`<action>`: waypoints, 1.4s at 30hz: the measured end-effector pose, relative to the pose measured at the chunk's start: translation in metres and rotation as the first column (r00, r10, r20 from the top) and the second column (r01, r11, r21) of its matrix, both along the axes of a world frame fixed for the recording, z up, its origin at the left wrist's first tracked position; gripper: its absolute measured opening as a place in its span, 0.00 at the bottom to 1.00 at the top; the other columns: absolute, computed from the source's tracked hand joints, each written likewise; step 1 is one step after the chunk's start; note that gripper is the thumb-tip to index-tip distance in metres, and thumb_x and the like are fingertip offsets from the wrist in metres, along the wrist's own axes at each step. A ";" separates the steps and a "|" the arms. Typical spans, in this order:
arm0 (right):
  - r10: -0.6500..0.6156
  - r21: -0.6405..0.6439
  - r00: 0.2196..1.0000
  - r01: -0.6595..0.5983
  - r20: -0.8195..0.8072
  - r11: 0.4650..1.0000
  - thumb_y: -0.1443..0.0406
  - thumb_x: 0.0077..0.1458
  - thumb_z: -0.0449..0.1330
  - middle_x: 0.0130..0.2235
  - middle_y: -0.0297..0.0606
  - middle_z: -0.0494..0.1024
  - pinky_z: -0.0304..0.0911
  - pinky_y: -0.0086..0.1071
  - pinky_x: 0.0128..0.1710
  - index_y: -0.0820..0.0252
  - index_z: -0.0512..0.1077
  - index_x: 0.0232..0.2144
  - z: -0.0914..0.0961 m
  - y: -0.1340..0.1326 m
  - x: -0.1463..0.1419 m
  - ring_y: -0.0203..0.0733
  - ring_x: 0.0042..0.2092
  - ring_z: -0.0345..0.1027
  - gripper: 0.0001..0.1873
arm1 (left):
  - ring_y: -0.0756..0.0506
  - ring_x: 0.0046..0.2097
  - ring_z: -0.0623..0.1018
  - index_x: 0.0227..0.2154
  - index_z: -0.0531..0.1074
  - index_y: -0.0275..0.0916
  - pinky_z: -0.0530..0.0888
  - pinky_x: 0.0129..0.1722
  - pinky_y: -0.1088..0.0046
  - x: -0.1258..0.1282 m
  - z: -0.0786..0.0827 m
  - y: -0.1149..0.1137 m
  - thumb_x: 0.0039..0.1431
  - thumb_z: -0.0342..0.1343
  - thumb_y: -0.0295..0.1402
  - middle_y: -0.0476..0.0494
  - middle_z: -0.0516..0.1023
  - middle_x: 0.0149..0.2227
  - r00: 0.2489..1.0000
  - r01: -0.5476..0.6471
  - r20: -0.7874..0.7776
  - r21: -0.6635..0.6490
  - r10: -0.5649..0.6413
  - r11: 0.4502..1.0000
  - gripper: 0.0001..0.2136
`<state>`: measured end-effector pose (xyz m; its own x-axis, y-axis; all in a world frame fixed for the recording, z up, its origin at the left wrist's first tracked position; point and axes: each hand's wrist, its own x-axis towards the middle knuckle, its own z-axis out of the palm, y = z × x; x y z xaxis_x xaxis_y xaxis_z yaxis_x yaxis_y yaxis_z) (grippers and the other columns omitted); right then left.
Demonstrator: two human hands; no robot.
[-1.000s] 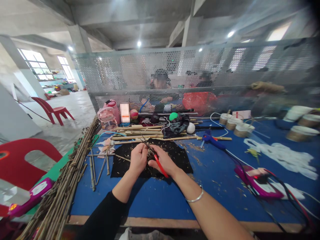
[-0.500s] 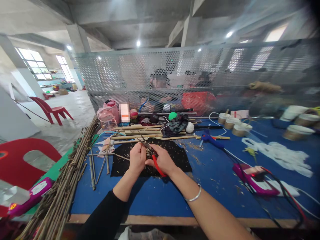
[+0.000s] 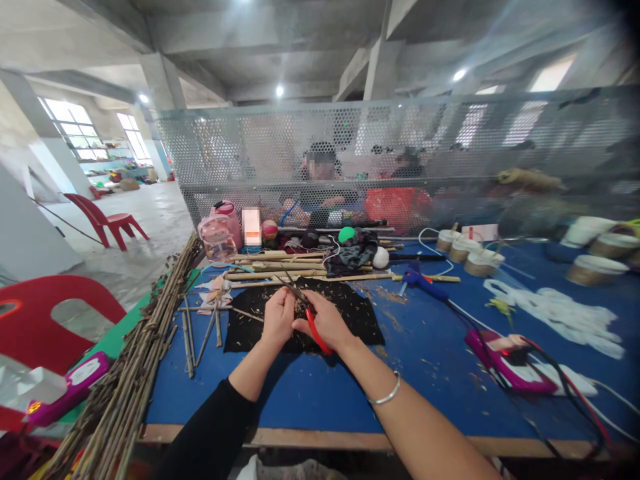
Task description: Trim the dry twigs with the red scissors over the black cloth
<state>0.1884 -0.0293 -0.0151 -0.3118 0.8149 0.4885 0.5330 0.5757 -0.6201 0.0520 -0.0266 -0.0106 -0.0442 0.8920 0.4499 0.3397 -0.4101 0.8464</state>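
My right hand (image 3: 331, 323) grips red-handled scissors (image 3: 316, 333), whose dark blades point up and to the left. My left hand (image 3: 277, 317) is closed beside the blades, its fingers pinched together; what lies in them is hidden. Both hands are over a black cloth (image 3: 357, 320) strewn with pale shavings. Short cut sticks (image 3: 189, 343) lie just left of the cloth, one reaching toward my left hand.
A bundle of long twigs (image 3: 133, 353) runs along the table's left side. Bamboo sticks (image 3: 280, 275) lie behind the cloth. A blue glue gun (image 3: 425, 281), a purple power strip (image 3: 510, 367) and tubs (image 3: 483, 261) stand to the right. A perforated metal screen (image 3: 240, 153) closes the back.
The view has shifted slightly. Both hands and the scissors keep almost the same place over the cloth, with no clear change of grip.
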 end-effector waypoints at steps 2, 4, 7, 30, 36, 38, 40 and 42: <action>0.017 -0.041 1.000 -0.018 -0.011 0.999 0.50 0.40 0.63 0.40 0.42 0.74 0.62 0.35 0.41 0.60 0.66 0.45 0.001 0.000 0.001 0.45 0.40 0.67 0.32 | 0.51 0.29 0.66 0.26 0.68 0.36 0.63 0.31 0.77 -0.001 0.000 0.000 0.59 0.41 0.36 0.49 0.68 0.24 0.999 -0.021 -0.033 0.006 0.022 1.000 0.14; 0.050 -0.099 0.998 -0.054 -0.034 0.994 0.50 0.42 0.62 0.37 0.39 0.75 0.63 0.32 0.38 0.60 0.67 0.45 -0.001 0.001 0.004 0.42 0.37 0.68 0.30 | 0.52 0.27 0.65 0.23 0.66 0.36 0.62 0.29 0.78 -0.002 0.001 0.000 0.58 0.41 0.37 0.51 0.65 0.22 0.997 -0.033 -0.067 0.001 0.033 0.999 0.14; 0.057 -0.158 0.998 -0.062 -0.034 0.986 0.50 0.44 0.61 0.34 0.37 0.76 0.63 0.30 0.36 0.60 0.68 0.45 -0.004 0.002 0.008 0.41 0.35 0.69 0.29 | 0.52 0.26 0.64 0.21 0.65 0.36 0.61 0.27 0.78 -0.004 0.001 0.001 0.58 0.41 0.37 0.52 0.64 0.21 0.994 -0.027 -0.104 -0.030 0.024 0.999 0.15; -0.223 -0.085 0.961 0.238 0.162 0.967 0.52 0.46 0.58 0.29 0.36 0.75 0.60 0.29 0.32 0.58 0.66 0.47 -0.006 0.016 0.029 0.39 0.31 0.68 0.26 | 0.38 0.41 0.75 0.34 0.73 0.37 0.68 0.38 0.65 -0.122 0.002 0.007 0.52 0.49 0.30 0.30 0.75 0.41 0.592 -0.597 -0.785 -0.273 0.184 0.755 0.09; -0.231 -0.081 0.956 0.248 0.180 0.965 0.52 0.47 0.58 0.28 0.37 0.75 0.59 0.29 0.32 0.58 0.66 0.47 -0.006 0.017 0.028 0.40 0.31 0.68 0.26 | 0.38 0.41 0.75 0.32 0.74 0.34 0.68 0.39 0.67 -0.117 -0.008 0.010 0.52 0.50 0.32 0.32 0.76 0.37 0.565 -0.580 -0.803 -0.222 0.190 0.784 0.09; -0.228 -0.080 0.955 0.247 0.187 0.966 0.51 0.47 0.57 0.28 0.37 0.75 0.59 0.29 0.32 0.58 0.66 0.47 -0.005 0.016 0.027 0.41 0.32 0.69 0.27 | 0.39 0.41 0.75 0.32 0.73 0.34 0.68 0.39 0.68 -0.117 -0.009 0.008 0.53 0.49 0.33 0.33 0.77 0.36 0.559 -0.580 -0.800 -0.187 0.219 0.793 0.10; -0.226 -0.085 0.953 0.247 0.202 0.965 0.51 0.47 0.57 0.28 0.37 0.76 0.59 0.29 0.31 0.58 0.66 0.46 -0.005 0.015 0.026 0.42 0.32 0.69 0.26 | 0.39 0.40 0.75 0.32 0.73 0.36 0.68 0.38 0.68 -0.116 -0.010 0.005 0.54 0.48 0.34 0.34 0.77 0.35 0.547 -0.584 -0.801 -0.160 0.241 0.795 0.10; -0.227 -0.089 0.952 0.249 0.205 0.964 0.50 0.47 0.57 0.30 0.37 0.76 0.59 0.29 0.32 0.56 0.67 0.46 -0.004 0.015 0.025 0.42 0.34 0.70 0.26 | 0.39 0.40 0.76 0.32 0.73 0.39 0.69 0.37 0.67 -0.113 -0.010 0.001 0.55 0.48 0.36 0.37 0.77 0.35 0.540 -0.582 -0.808 -0.155 0.236 0.798 0.10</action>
<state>0.2133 -0.0144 -0.0187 -0.1805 0.9230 0.3397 0.7611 0.3499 -0.5462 -0.0607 -0.0254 -0.0208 -0.2692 0.9509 0.1529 0.9368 0.2217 0.2708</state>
